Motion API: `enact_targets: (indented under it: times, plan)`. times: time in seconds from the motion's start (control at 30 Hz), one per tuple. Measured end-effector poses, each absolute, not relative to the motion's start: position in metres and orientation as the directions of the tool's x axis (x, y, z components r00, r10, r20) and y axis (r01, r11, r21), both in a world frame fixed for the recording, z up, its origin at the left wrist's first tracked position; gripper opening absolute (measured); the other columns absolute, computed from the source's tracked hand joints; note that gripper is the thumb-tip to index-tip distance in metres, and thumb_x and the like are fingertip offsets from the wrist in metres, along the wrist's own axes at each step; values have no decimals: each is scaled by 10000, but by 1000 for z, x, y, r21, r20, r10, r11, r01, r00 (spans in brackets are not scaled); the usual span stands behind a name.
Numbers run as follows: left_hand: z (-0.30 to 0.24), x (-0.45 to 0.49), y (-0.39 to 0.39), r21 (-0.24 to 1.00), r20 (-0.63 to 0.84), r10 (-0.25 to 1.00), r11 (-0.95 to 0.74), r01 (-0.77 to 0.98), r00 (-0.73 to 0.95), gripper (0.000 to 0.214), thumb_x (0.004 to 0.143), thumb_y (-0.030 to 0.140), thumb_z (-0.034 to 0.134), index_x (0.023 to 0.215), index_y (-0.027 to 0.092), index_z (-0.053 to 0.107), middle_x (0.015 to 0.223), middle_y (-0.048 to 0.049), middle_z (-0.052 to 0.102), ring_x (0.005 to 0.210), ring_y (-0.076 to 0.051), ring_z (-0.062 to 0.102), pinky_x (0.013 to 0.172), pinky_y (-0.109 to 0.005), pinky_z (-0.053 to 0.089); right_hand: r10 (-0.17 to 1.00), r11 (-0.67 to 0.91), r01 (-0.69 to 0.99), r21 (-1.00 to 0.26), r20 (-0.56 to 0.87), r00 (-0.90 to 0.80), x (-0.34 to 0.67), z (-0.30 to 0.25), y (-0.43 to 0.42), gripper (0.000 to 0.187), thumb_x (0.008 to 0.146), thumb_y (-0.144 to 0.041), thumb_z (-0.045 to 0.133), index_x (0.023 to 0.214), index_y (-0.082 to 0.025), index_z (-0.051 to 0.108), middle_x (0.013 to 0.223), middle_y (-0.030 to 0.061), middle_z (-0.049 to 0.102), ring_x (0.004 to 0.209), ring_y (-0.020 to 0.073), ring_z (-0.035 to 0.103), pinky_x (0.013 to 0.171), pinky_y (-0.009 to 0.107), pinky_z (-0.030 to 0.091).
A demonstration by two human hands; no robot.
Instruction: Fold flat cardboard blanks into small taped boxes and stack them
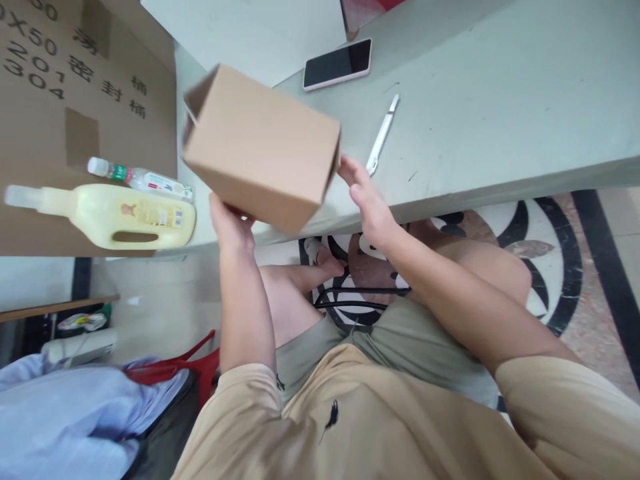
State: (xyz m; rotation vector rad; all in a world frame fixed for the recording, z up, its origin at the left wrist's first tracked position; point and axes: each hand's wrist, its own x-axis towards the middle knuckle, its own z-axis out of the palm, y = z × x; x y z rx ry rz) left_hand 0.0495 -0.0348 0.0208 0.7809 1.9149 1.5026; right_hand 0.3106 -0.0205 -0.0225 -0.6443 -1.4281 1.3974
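Note:
A brown cardboard box (265,140) is tilted in the air over the near edge of the table. Its left end shows raised flaps with a gap between them, and a fold shows at its right end. My left hand (231,225) grips the box from below on the left, its fingers partly hidden underneath. At the right end, my right hand (367,200) holds the box with its fingertips against the edge. Just beyond that hand, a white utility knife (383,137) lies on the table with its blade end pointing away from me.
A phone (337,65) lies behind the knife on the pale table (500,107). A white board-like object (260,30) is at the back. On the left, a large printed carton (40,133) stands beside a yellow jug (135,217) and a clear bottle (150,181).

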Motion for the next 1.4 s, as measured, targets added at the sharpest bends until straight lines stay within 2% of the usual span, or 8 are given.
enact_targets:
  times: [0.17,0.33,0.47,0.6,0.7,0.87,1.13,1.4]
  plan:
    - [19,104,-47,955,-296,877,276,-107,-379,743,836,811,339,1082,189,662,960,-123,737,882,-266,706,601,-320,539,787,485,-77,-871,473,-395,318,-10,-27,764,919,-787,277,1496,-311,432,1686,26,282,1604,316,159,1302,602,137]
    - [-4,128,-55,916,-390,848,396,-60,-359,412,827,612,631,976,228,639,604,5,573,408,-86,419,343,-211,233,814,524,-10,-852,505,-286,327,-7,-30,675,945,-743,266,1403,-320,524,1647,36,340,1580,345,232,1268,651,202]
    - [-29,128,-62,887,-397,884,438,144,-246,391,862,585,644,814,197,618,481,46,412,360,-61,321,362,-223,294,862,478,43,-877,460,-212,330,-8,-24,605,982,-696,254,1302,-287,565,1593,84,421,1563,339,281,1242,662,253]
    - [-28,118,-61,930,-177,918,274,245,-356,368,760,533,771,884,210,643,766,-28,673,728,-178,663,732,-357,597,851,479,39,-877,453,-264,329,-8,-19,494,1006,-618,328,1250,-264,571,1495,104,532,1525,305,367,1233,615,314]
    - [-3,108,-52,918,174,860,35,396,-480,444,836,592,661,1082,224,630,1143,-75,701,1108,-239,671,1045,-454,533,829,501,22,-865,473,-298,328,-8,-19,431,1006,-563,378,1226,-257,587,1473,109,553,1505,289,402,1222,574,352]
    - [41,114,-32,505,635,772,-379,776,-35,421,934,590,548,1193,280,666,1367,-74,632,1358,-258,555,1190,-468,409,810,524,10,-852,494,-315,327,-7,-23,413,991,-559,428,1186,-246,615,1478,118,546,1476,291,436,1196,532,390]
    - [36,137,-18,421,407,899,-341,840,161,392,996,486,436,1194,289,712,1344,-25,701,1397,-260,543,1215,-483,372,954,299,285,-910,277,-116,341,-20,16,437,1034,-475,286,1170,-243,629,1176,94,698,1145,249,644,1046,484,508]
    - [42,140,-20,485,388,914,-311,817,117,358,957,502,515,1150,291,731,1319,-22,716,1393,-288,547,1217,-523,363,981,195,779,-597,130,-146,347,-55,40,368,843,-420,640,1141,-206,674,1462,180,547,1471,500,300,1126,800,185]
